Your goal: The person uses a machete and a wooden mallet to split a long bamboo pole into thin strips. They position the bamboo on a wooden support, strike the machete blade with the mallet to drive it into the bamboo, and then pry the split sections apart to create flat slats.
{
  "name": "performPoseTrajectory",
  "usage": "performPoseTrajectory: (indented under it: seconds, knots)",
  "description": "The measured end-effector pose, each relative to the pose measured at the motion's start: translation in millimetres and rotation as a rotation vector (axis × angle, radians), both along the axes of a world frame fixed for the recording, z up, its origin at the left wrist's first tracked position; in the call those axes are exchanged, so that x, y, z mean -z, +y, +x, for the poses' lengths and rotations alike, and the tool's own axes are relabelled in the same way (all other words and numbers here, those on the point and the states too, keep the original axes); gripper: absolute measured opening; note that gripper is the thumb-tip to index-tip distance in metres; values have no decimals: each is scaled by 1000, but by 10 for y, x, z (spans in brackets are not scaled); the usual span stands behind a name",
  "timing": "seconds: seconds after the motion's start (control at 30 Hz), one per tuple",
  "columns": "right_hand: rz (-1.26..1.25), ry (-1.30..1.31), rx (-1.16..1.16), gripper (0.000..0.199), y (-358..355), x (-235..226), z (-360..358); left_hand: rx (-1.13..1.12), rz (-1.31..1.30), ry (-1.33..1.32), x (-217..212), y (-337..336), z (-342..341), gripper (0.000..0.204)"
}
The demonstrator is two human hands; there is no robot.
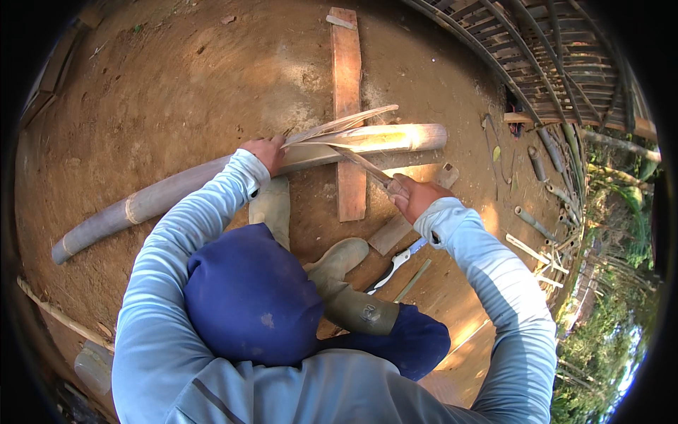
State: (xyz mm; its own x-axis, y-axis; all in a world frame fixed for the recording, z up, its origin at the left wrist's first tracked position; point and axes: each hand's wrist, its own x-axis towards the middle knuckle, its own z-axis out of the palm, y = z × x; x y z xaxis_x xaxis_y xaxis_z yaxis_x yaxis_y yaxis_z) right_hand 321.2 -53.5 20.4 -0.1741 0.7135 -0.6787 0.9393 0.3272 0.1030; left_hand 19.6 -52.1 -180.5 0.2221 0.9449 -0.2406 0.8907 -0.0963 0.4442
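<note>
A long bamboo pole (169, 185) lies slanting across the ground, its right part raised on a wooden plank. Pale split strips (353, 121) lift away from its top and fan out to the right. My left hand (265, 152) is closed on the pole where these strips begin. In my right hand (415, 195) is the handle of a machete (367, 167), its narrow blade slanting up to the left. The tip meets the split below the strips; its exact contact is hard to see. The pole's right end shows bright cut wood.
The reddish plank (347, 78) runs away from me beneath the pole. By my right boot (342, 256) lie a short board (390, 234) and a folding saw (399, 261). Bamboo offcuts (534, 222) are scattered to the right, below a slatted bamboo structure (558, 63).
</note>
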Motion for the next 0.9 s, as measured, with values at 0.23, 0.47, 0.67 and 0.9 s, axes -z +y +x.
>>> performPoseTrajectory:
  seconds: [0.23, 0.47, 0.67, 0.9]
  knots:
    - [-122, 86, 62, 54, -238, -2, -277, 25, 75, -20, 66, -39, -95, 25]
    - [108, -101, 47, 51, 39, 14, 506, 18, 7, -4, 67, -2, 19, 27]
    - [92, -226, -113, 50, 3, -147, 242, 23, -23, 25, -5, 1, 3, 29]
    - [1, -86, 65, 54, -16, -93, 139, -4, -27, -12, 47, 2, -7, 28]
